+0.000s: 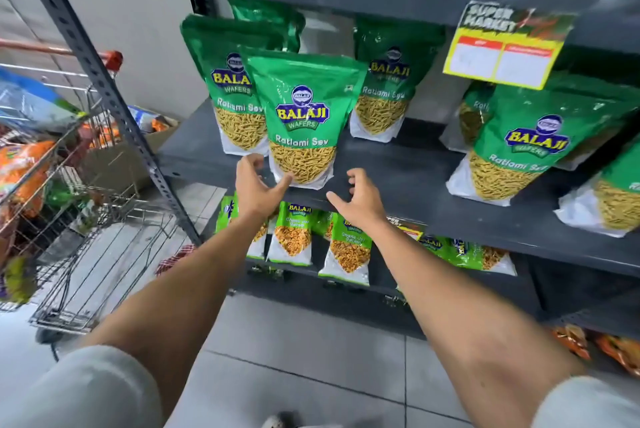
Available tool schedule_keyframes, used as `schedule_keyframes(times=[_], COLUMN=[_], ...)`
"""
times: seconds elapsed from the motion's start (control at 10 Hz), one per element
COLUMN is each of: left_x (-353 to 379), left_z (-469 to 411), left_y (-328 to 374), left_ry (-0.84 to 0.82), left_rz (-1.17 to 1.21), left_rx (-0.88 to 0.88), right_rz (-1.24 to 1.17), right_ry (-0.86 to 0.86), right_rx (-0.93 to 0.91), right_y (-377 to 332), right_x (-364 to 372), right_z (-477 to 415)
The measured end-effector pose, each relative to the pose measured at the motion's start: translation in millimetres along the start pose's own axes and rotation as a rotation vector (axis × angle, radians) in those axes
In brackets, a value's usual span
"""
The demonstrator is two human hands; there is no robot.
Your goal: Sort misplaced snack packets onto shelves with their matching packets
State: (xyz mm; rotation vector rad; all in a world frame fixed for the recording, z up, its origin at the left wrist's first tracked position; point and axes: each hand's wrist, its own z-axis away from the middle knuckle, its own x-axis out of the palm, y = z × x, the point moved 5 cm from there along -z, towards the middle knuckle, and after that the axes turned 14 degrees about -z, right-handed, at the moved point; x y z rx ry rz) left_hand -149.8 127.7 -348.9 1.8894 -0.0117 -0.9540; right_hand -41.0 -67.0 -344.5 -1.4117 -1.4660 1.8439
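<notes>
Item: Ratlami Sev packet, upright at front edge of middle shelf, long axis vertical, among matching Ratlami Sev packets.
Left hand: nearer, fingers spread and empty, thumb tip at lower left corner of packet; contact uncertain.
Right hand: just right of packet base, apart, fingers curled loosely, empty.

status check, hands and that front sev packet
Left hand open, thumb at front Ratlami Sev packet base. Right hand open, clear of it. Packet upright on shelf among matching packets. Nothing in the way.
</notes>
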Motion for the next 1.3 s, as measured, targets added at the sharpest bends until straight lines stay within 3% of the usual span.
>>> schedule_keyframes(times=[0.1, 0.2, 0.5, 0.8, 1.0, 1.3], left_x=[8, 17, 33, 110, 140, 122], left_z=[-17, -34, -40, -40, -29, -18], left_y=[-10, -4, 25, 95, 92, 98], left_ry=[-0.178, -0.245, -0.186, -0.301, -0.387, -0.411], left_rz=[-0.047, -0.021, -0.024, 0.08, 0.079, -0.151], left_rx=[-0.035, -0.004, 0.068, 0.139, 0.138, 0.162], right_rz=[-0.019, -0.093, -0.206, -0.172, -0.119, 0.043], right_ry=[-0.036, 0.011, 0.059, 0.213, 0.232, 0.138], right_rx=[0.081, 0.124, 0.052, 0.073, 0.123, 0.199], right_y=[0, -4, 2, 36, 61, 48], right_x=[23, 29, 18, -78, -85, -88], right_z=[-16, -35, -56, -63, -54, -51])
